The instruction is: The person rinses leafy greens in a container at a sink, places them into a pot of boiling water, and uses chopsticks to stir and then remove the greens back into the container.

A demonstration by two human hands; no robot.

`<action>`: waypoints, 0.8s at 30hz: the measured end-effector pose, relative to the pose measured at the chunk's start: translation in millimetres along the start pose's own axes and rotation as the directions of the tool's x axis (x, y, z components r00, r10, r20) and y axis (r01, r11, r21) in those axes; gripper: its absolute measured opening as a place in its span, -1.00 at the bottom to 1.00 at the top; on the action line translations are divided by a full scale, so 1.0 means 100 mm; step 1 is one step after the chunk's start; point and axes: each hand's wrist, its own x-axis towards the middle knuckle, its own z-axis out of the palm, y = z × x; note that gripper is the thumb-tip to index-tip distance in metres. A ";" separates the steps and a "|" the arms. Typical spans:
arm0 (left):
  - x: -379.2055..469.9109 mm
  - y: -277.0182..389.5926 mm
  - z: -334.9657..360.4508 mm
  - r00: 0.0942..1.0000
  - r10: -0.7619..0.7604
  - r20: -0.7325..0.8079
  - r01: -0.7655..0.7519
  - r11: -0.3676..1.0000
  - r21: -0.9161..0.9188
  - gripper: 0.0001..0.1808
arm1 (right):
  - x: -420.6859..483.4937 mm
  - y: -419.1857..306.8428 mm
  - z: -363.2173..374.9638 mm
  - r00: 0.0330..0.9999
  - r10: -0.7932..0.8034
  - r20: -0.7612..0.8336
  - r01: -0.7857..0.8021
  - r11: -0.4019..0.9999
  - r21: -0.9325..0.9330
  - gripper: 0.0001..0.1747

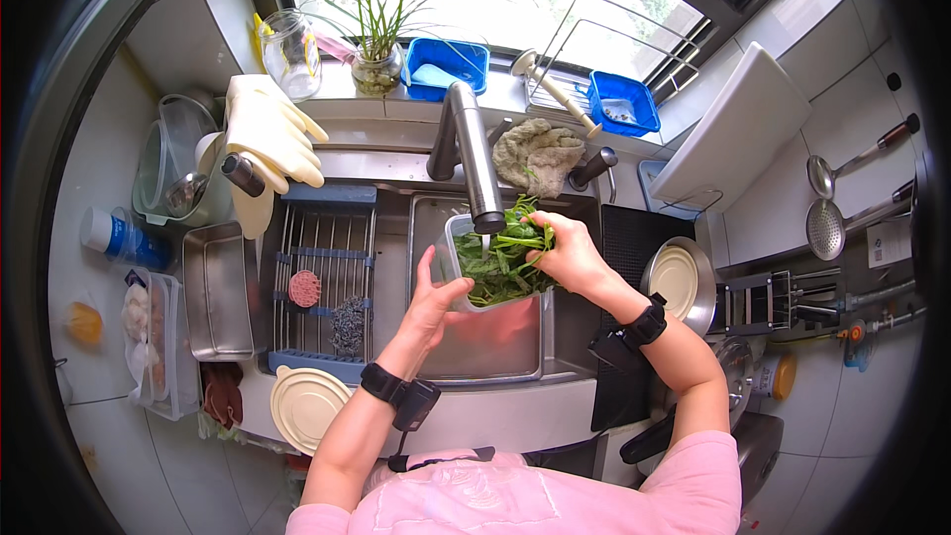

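My left hand [435, 301] grips the near left corner of a clear plastic container [443, 267], its thumb over the rim. Leafy greens [494, 275] fill the container. My right hand [568, 253] holds a bunch of green stems and leaves [524, 236] at the container's right side. Above them is the metal faucet [475, 156], with a thin stream of water falling from its spout onto the greens. Below the container lies a rectangular stainless steel pan [483, 349] in the sink.
Left of the pan, a roll-up drying rack [323, 342] carries a pink scrubber [304, 288] and a steel-wool scourer [347, 323]. Cream rubber gloves [267, 126] hang at the back left. A crumpled cloth [539, 152] lies behind the sink. A round cream lid [308, 409] sits on the front edge.
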 end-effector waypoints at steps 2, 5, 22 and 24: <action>0.00 0.00 0.00 1.000 -0.006 -0.009 0.006 1.000 0.013 0.11 | 0.00 -0.02 0.00 1.000 0.023 0.004 -0.023 1.000 0.009 -0.53; -0.02 0.02 0.02 1.000 -0.016 -0.011 0.016 1.000 0.014 0.11 | -0.01 -0.02 0.00 1.000 0.024 0.000 -0.024 1.000 -0.004 -0.53; -0.01 -0.11 0.06 0.997 0.058 0.059 -0.060 0.997 0.045 0.08 | 0.01 0.42 0.70 0.857 0.076 0.510 0.108 0.940 -0.322 -0.13; -0.05 -0.07 0.00 0.999 -0.011 0.043 0.013 0.999 -0.038 0.06 | 0.02 0.21 0.50 0.838 0.075 0.541 0.075 0.965 -0.250 -0.11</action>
